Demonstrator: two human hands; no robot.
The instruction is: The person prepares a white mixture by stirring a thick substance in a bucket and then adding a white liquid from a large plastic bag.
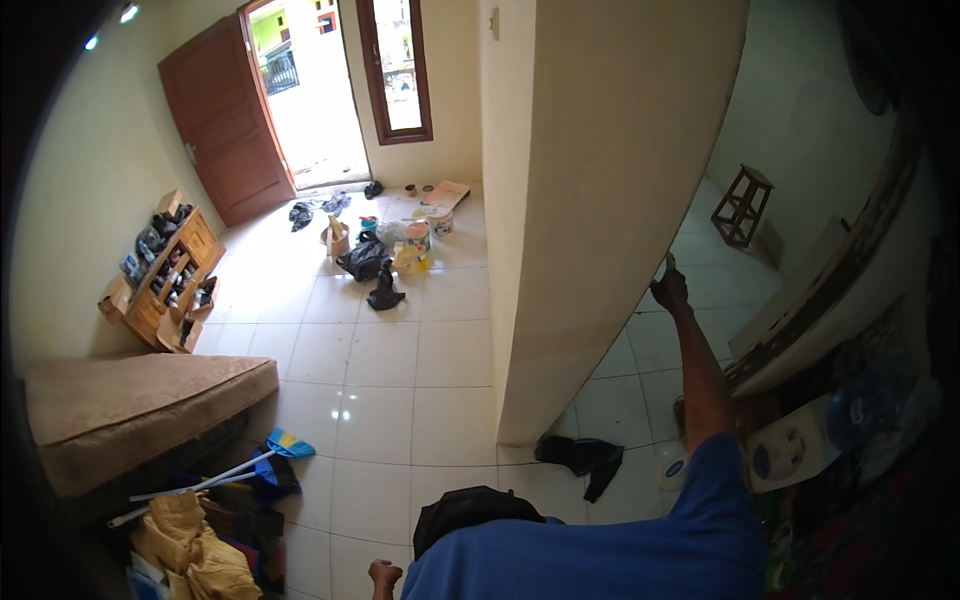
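My right arm is stretched out to the far edge of the cream wall point(610, 180). My right hand point(672, 290) is closed there, with a small pale tip showing above the fingers; I cannot make out what it is. Low in the view, my left hand point(384, 573) hangs over the tiles with its fingers curled in. Whatever it may hold is hidden. A dark, rounded cloth-like thing point(470, 510) lies against my blue shirt.
Paint buckets point(415, 235) and black plastic bags point(365, 258) stand near the open door point(225, 115). To the left are a wooden cabinet point(175, 270), a mattress point(150, 400) and a yellow cloth point(190, 545). Dark clothing point(582, 458) lies by the wall's foot; a stool point(742, 205) stands beyond.
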